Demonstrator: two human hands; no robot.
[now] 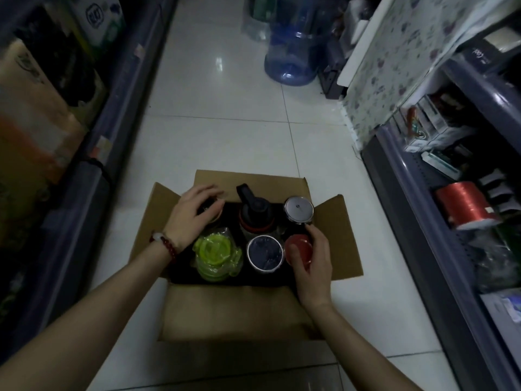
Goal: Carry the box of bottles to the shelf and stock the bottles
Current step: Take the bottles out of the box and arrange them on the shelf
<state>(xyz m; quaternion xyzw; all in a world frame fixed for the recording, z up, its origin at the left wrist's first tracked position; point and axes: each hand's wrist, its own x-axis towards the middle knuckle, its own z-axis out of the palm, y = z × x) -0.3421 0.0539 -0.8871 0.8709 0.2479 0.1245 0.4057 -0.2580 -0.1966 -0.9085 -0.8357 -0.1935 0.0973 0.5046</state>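
An open cardboard box [239, 311] sits on the white tiled floor between two shelf rows, its flaps spread out. Inside stand several bottles: a green-lidded one [215, 253], a dark one with a black flip spout [255, 211], one with a dark round lid [265, 252], one with a silver lid [298, 208] and a red-capped one [297, 245]. My left hand [194, 211] curls over the top of a dark bottle at the box's back left. My right hand [311, 259] grips the red-capped bottle at the front right.
Blue-edged shelves [423, 210] run along the right with a red spool [465, 204] and packets. More shelves with cartons line the left [93, 142]. A large blue water jug [293, 49] stands on the floor ahead, beside a flower-patterned panel [394, 66].
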